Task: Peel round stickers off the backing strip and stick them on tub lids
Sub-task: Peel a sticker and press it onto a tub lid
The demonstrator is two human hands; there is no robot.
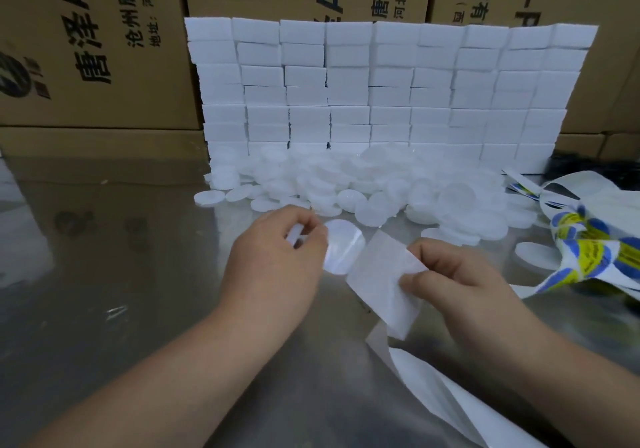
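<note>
left hand pinches round sticker, print hidden | right hand pinches backing strip, tail cropped

Cardboard boxes at back — sideways print "唐泽", "沧州唐泽", "河北河间", "AH"; sticker strip txt prob. too blurred.

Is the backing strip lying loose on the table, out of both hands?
No: the right hand pinches the backing strip between thumb and fingers, holding its end raised above the metal table.
</note>
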